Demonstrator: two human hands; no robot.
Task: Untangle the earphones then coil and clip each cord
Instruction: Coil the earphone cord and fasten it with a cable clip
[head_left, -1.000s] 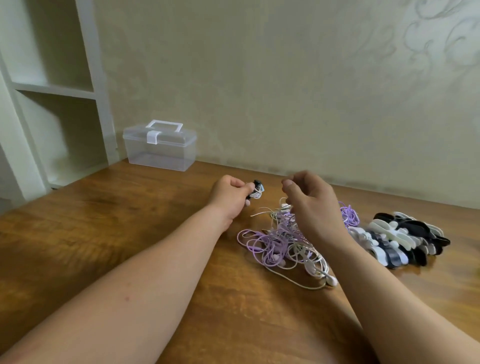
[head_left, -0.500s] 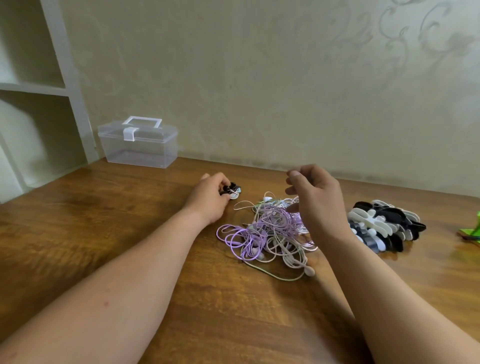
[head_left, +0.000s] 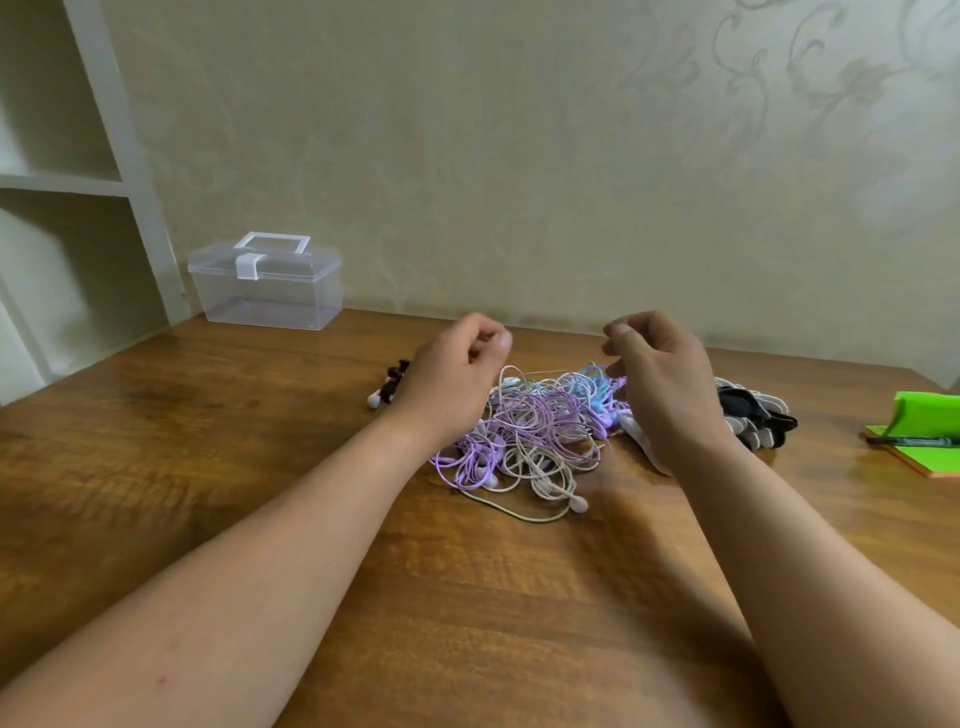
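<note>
A tangle of purple, white and light-blue earphone cords (head_left: 530, 431) lies on the wooden table (head_left: 260, 467). A small coiled earphone bundle held by a dark clip (head_left: 387, 387) rests on the table just left of my left hand (head_left: 457, 374). That hand hovers over the tangle's left edge with its fingers curled and nothing in them. Over the tangle's right side hovers my right hand (head_left: 660, 384), fingers loosely curled and holding nothing. A pile of black and white cord clips (head_left: 758, 415) sits behind my right wrist, partly hidden.
A clear plastic box with a white latch (head_left: 265, 283) stands at the back left by the wall. A white shelf unit (head_left: 78, 182) borders the table's left. A green notepad with a black pen (head_left: 919, 436) lies at the right edge.
My left hand has let go of the clipped bundle, which now lies on the table, and has moved right over the tangle. The camera has shifted.
</note>
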